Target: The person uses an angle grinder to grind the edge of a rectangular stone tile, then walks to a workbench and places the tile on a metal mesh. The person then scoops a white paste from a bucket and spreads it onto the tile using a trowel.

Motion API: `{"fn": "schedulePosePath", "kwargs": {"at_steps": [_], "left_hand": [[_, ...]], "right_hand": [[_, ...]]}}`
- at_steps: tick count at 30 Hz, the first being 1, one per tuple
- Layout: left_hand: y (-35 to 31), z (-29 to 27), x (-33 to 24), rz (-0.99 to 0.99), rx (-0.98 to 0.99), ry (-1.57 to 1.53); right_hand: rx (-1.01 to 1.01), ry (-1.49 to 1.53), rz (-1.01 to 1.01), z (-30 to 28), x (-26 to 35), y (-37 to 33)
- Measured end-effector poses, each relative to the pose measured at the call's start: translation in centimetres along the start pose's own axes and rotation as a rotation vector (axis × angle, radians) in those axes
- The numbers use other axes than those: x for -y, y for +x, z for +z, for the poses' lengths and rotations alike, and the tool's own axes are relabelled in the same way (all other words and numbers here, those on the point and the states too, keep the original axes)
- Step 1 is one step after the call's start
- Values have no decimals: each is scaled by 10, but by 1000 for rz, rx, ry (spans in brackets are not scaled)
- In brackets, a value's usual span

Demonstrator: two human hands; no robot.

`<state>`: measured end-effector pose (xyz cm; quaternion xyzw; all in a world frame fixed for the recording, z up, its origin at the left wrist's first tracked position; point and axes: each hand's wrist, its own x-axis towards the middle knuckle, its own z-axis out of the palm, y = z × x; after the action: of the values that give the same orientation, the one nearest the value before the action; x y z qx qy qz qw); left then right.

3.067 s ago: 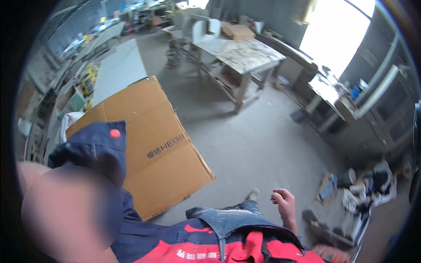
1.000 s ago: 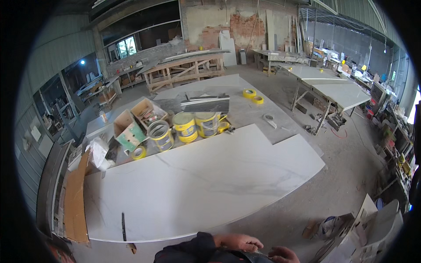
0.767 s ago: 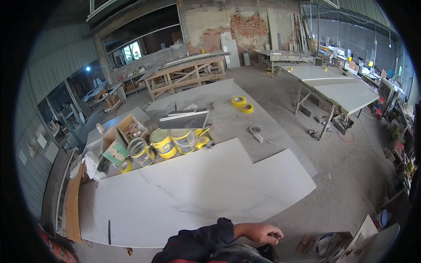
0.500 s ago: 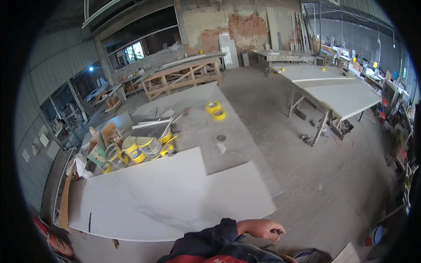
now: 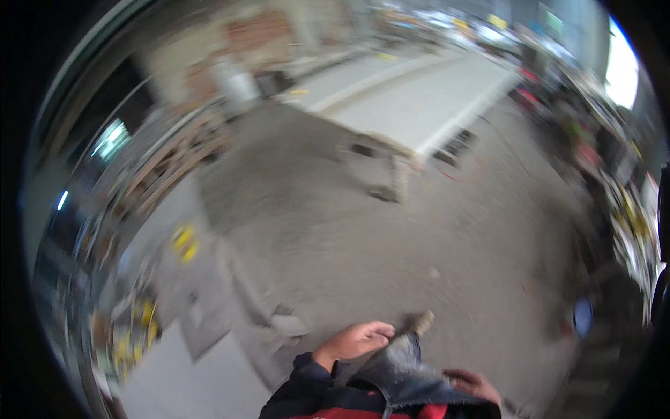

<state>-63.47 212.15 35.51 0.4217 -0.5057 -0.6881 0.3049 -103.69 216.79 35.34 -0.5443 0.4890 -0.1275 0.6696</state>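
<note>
My left hand (image 5: 357, 341) hangs in front of my body above my jeans leg (image 5: 401, 370), its fingers loosely stretched and nothing seen in it. Low at the right, my right hand (image 5: 476, 385) is beside my thigh. Motion smears it, and its fingers cannot be made out. Neither hand touches the work table at the left, where a pale slab (image 5: 185, 380) lies. Yellow tape rolls (image 5: 185, 243) rest farther along that table, and blurred yellow-marked cans (image 5: 132, 342) stand at its left side.
Ahead, another long pale slab (image 5: 419, 94) lies on a rough stand (image 5: 401, 178). Grey concrete floor (image 5: 419, 244) runs between the tables. A blue-and-white bucket (image 5: 583, 318) stands at the right, near clutter (image 5: 624, 209) along that side. A wooden-framed bench (image 5: 174, 157) is far left.
My view has swung to the right, so the slab table has slid to the lower left. My left hand has shifted left and up in view; my right hand and a stepping foot now show.
</note>
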Motion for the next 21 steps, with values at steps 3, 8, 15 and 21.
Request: {"fn": "schedulePosePath", "kwargs": {"at_steps": [3,8,15,21], "left_hand": [[125,-3,-42,11,58,19],[320,48,-155,0,110,313],[555,71,-238,191,400,846],[707,72,-257,-107,321,840]], "right_hand": [[-166,139,24,-84,41,27],[-175,358,-45,-210,71,31],[-356,320,-182,-335,70,139],[-388,304,-167,-544,99,222]]}}
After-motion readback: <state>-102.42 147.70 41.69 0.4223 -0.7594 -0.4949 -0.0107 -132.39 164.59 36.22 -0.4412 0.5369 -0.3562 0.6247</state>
